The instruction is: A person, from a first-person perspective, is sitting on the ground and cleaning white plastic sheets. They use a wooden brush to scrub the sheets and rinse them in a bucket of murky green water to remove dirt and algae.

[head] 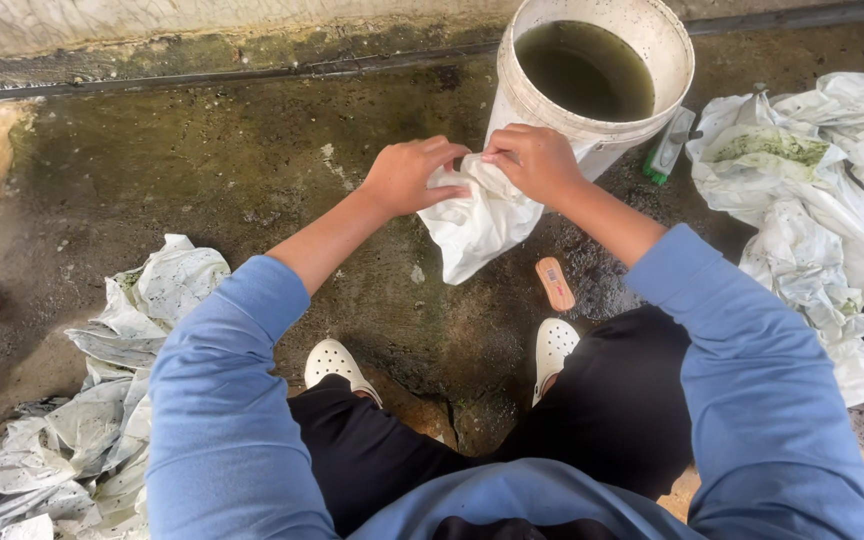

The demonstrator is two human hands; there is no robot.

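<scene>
White crumpled plastic sheet [480, 222] is bunched between the squatting person's left hand [407, 175] and right hand [537, 160], both closed on its top edge just before the bucket [522, 100] of murky water, apparently mid-scrub; further rubbing likely needs firm, opposed grips.

Soft, even daylight fills the scene, with no hard shadows; only faint shade lies under the person's arms. The wet concrete floor [232, 170] shows a dull sheen and the white bucket [592, 120] is bright but not blown out. Focus is sharp throughout, with slight wide-angle bending at the edges.
</scene>
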